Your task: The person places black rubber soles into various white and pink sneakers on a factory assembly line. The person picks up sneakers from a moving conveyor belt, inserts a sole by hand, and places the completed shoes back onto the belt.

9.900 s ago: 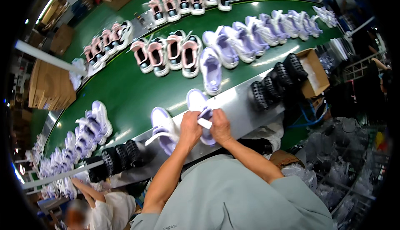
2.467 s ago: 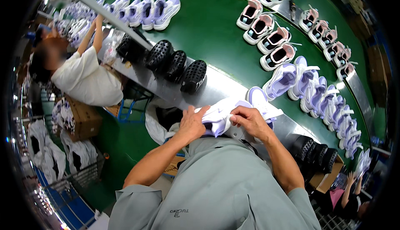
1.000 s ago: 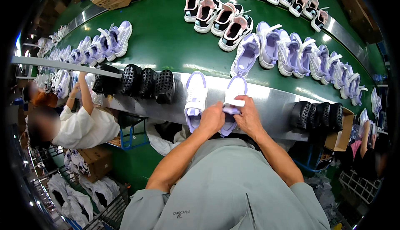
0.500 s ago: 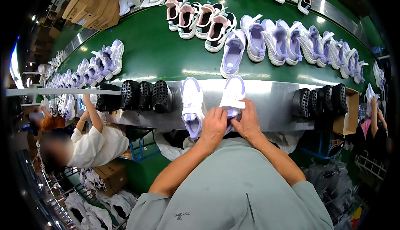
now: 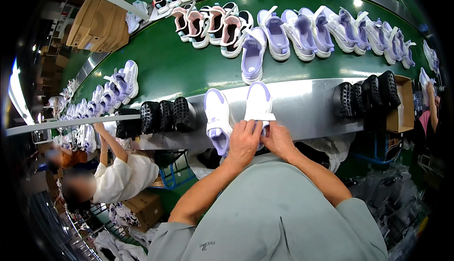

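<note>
Both my hands are at a white and lilac sneaker (image 5: 258,101), which lies toe away from me on the metal ledge. My left hand (image 5: 243,143) has its fingers closed on the left side of the shoe's opening, below the strap. At the opening's right side, my right hand (image 5: 279,142) is closed with its fingertips on the collar; exactly what they pinch is hidden. A white strap (image 5: 266,117) lies across the instep, its end sticking out to the right. The matching sneaker (image 5: 217,114) rests just left, untouched, with its strap across.
Lilac sneakers (image 5: 302,36) and pink-black sneakers (image 5: 231,31) line the green belt (image 5: 184,67) beyond the ledge (image 5: 302,105). Black studded shoe-shaped pieces (image 5: 182,114) stand left, more (image 5: 371,95) right beside a cardboard box (image 5: 402,105). A co-worker (image 5: 125,178) works at the left.
My right hand has slid off the strap's end, down to the shoe's collar; the strap now lies straighter across. My left hand stays at the opening. The whole view has tilted slightly.
</note>
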### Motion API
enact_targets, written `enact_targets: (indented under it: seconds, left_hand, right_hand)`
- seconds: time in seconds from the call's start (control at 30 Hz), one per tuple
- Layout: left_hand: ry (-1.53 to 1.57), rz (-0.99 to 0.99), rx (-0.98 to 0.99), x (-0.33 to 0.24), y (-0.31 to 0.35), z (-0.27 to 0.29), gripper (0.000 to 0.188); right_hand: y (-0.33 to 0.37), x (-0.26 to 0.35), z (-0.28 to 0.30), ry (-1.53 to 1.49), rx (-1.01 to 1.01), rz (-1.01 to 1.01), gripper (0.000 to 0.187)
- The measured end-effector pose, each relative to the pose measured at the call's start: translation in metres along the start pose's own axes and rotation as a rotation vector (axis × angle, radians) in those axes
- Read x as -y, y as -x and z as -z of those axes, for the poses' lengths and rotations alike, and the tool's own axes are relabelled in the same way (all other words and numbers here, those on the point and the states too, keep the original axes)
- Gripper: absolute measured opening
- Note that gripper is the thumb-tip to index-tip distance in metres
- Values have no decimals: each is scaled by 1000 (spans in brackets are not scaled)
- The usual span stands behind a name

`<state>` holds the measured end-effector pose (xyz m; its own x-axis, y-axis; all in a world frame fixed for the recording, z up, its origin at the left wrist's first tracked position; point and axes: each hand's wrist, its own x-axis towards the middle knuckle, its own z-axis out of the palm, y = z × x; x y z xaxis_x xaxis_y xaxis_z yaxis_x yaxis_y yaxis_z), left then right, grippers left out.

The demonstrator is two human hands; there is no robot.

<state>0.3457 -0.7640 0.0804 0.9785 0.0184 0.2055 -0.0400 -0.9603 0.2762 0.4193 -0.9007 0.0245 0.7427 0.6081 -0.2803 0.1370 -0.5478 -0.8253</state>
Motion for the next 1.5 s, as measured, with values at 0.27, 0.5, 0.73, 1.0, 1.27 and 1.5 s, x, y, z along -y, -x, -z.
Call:
enact_targets:
  seconds: [0.27,0.5,0.73,1.0,1.27,1.5]
  left_hand:
    - [-119,-248,189,12,0,-4,19]
    - [112,62,88,0,-3,-4,28]
    - [164,238,127,-10,27,-25,28]
    - [63,434,-119,-29,29,-3,21]
    - [68,491,-119,-15,28,-44,20]
    - [132,578,-133,-15,18,-44,24]
  right_hand:
    - [4,-20,-12,16,-201,50,22]
    - [10,-19,-10,-21,-171,68,29]
    - [9,-12,-10,-177,-104,-160,29]
    - [5,-14,-22,-334,-18,-110,28]
    - [-1,-28,0,-720,148,-229,22]
    - [-34,23,50,-784,117,-293,25]
